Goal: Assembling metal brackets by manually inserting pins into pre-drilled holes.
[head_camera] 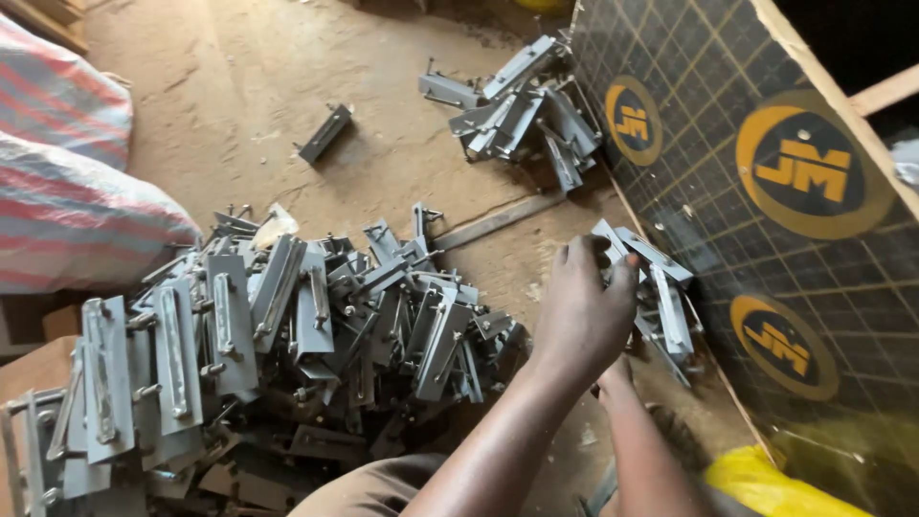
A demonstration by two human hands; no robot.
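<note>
At nine o'clock, striped woven sacks [67,182] in red, white and grey rest on the dirt floor [239,86], beside a large heap of grey metal brackets [258,335] that spreads from seven o'clock toward the centre. A single grey bracket [325,134] lies apart at eleven o'clock, a smaller pile of brackets [522,110] sits at twelve to one o'clock against a dark gridded board [766,220] marked with round yellow emblems, and a flat metal strip [498,220] lies near the centre. At five o'clock a yellow plastic bag [761,483] lies at the foot of the board.
</note>
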